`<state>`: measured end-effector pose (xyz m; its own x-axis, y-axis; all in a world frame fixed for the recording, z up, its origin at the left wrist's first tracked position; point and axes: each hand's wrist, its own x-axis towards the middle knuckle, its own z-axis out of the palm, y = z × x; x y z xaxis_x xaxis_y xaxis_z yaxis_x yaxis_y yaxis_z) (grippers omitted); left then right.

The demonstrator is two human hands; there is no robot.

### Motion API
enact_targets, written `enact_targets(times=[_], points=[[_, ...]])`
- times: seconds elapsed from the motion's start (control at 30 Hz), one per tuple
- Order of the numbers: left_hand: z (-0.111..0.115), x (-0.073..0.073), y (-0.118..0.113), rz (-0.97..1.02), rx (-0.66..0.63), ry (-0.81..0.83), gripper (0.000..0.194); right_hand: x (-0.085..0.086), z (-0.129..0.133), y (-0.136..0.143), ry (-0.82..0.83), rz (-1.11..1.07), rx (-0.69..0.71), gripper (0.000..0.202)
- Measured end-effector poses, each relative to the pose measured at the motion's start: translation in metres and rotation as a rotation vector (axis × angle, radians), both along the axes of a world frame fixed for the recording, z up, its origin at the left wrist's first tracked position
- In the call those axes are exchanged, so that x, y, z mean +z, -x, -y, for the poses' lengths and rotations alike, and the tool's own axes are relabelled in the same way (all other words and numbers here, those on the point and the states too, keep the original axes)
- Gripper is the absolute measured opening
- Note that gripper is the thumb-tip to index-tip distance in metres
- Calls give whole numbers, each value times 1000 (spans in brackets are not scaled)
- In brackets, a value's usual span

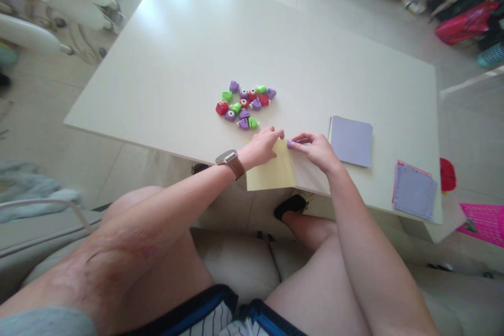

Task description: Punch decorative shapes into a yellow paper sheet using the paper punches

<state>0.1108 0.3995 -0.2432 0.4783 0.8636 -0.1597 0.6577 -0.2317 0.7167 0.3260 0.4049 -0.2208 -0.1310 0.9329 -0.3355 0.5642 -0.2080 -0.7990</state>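
A square sheet of yellow paper [271,176] lies at the table's near edge and hangs partly over it. My left hand [262,147], with a watch on the wrist, holds the sheet down near its far edge, fingers bent and thumb on the paper. A small purple craft punch [290,144] sits at the sheet's far right corner. My right hand [315,149] is closed on this punch, its thumb and fingers partly covering it. Just beyond my left hand, several small red, green and purple craft punches [244,103] form a loose cluster.
A stack of purple paper [352,142] lies right of my right hand. Farther right, a pile of papers with notched edges [415,189] rests near the corner of the white table [334,73]. Below the near edge are my legs and a dark shoe [291,206].
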Motion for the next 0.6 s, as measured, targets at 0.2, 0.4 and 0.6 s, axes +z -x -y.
enact_targets(times=[0.2,0.4,0.6], points=[[0,-2,0,4,3,0,52,-3,-3,-2,43,-20,-12,34],[-1,-2,0,1,-4,-1,51,-7,-7,-2,53,-14,-18,36],[-2,-1,0,-22,-2,8,52,-7,-9,2,76,-36,-59,27]])
